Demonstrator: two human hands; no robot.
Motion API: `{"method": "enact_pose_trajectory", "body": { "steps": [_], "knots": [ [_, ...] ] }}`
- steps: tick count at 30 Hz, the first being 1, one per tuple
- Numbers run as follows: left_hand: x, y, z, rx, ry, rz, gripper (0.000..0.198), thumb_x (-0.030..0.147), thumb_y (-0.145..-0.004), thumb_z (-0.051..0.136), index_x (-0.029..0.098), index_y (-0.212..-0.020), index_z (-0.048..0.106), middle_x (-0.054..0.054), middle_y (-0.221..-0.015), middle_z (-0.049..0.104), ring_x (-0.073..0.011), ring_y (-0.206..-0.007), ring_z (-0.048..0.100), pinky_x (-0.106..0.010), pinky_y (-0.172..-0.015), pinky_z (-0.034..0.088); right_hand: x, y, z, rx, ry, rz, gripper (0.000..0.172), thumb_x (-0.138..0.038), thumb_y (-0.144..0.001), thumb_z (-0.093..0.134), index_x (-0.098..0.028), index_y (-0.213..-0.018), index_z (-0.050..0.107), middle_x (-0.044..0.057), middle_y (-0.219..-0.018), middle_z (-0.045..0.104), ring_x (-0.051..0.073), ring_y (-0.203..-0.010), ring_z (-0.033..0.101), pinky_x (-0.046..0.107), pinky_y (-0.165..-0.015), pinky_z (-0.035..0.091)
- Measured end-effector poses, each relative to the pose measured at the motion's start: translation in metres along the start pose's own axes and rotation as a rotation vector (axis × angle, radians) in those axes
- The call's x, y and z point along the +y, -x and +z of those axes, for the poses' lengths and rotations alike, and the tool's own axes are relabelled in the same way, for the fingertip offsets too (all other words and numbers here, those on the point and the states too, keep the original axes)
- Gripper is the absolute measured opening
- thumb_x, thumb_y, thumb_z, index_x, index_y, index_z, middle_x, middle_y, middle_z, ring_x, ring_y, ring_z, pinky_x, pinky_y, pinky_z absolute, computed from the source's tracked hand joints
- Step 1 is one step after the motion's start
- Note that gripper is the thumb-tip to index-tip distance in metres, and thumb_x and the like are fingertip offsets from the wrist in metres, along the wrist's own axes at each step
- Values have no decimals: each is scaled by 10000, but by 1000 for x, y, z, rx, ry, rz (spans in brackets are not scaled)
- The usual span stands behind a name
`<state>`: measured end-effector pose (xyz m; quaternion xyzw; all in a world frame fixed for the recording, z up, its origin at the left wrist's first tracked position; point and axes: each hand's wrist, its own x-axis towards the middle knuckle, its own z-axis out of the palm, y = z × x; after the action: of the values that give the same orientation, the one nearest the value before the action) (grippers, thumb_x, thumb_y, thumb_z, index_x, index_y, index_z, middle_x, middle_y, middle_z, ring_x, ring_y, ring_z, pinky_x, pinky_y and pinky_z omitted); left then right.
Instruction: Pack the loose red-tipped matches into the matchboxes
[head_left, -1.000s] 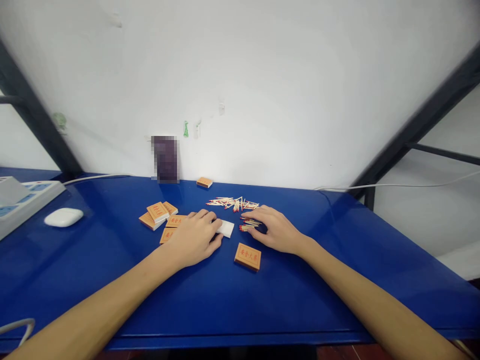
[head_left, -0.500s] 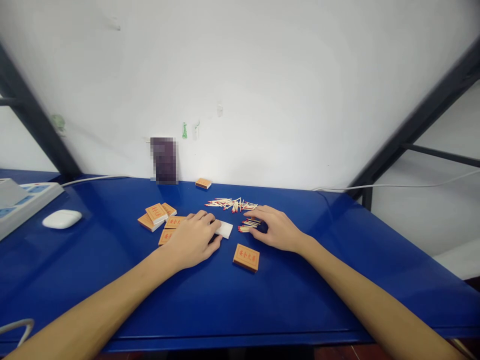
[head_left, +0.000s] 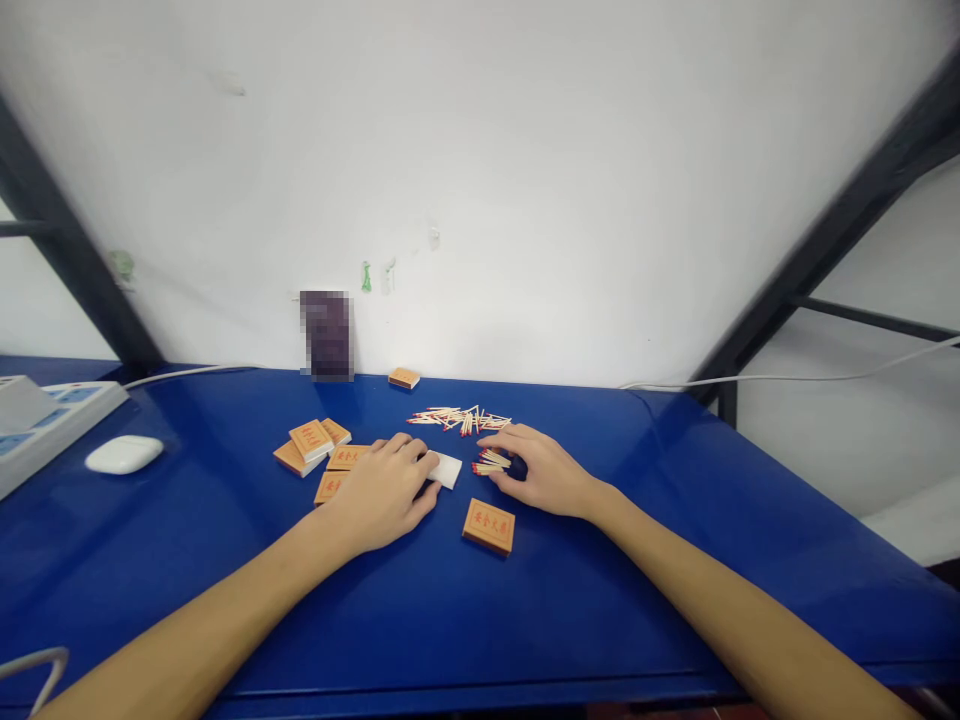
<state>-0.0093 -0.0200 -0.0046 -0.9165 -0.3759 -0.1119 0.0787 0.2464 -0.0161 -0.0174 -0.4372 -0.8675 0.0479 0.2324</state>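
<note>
White matchbox tray [head_left: 449,472]: left hand [head_left: 391,490] curled over its end, likely steadying, grip unclear; right of it, right hand [head_left: 549,472], fingers half-open, corrals matches [head_left: 492,462].

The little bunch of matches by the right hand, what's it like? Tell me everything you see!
The little bunch of matches has thin, pale sticks that look wooden, with red heads mostly pointing left. They lie loosely together, low over the blue table, inside the curl of the right hand. Whether the hand touches them is hard to tell.
</note>
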Motion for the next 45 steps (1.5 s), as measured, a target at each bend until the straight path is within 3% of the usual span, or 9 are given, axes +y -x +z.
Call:
{"method": "enact_pose_trajectory", "body": {
  "steps": [13,23,32,45],
  "knots": [
    [-1,1,2,17,14,-1,176,285,-937,480,178,-989,610,-89,-1026,634,-265,-1020,566,-413,-852,471,0,-1,3,6,-31,14,428,-271,-843,626,-248,-1268,580,89,-1236,610,259,-1147,555,447,-979,468],
    [-2,2,4,24,-2,1,175,283,-937,471,177,-986,602,-88,-1026,633,-266,-1013,565,-417,-845,466,2,-3,6,5,-125,-56,330,-233,-863,606,-246,-1192,608,68,-1129,655,227,-1045,596,412,-952,469],
    [-1,2,5,10,1,-14,187,290,-942,464,172,-975,605,-93,-1027,628,-273,-1011,558,-421,-838,468,0,-1,-1,-36,-147,-90,355,-146,-785,612,-219,-1133,625,53,-1013,666,198,-912,607,363,-845,493],
    [-2,1,7,58,-13,12,184,289,-937,477,170,-934,617,-82,-965,635,-263,-972,559,-453,-894,435,-5,0,-2,-73,-150,-92,386,-116,-752,607,-221,-1123,630,52,-1026,669,203,-932,604,354,-857,483]
  ]
}}
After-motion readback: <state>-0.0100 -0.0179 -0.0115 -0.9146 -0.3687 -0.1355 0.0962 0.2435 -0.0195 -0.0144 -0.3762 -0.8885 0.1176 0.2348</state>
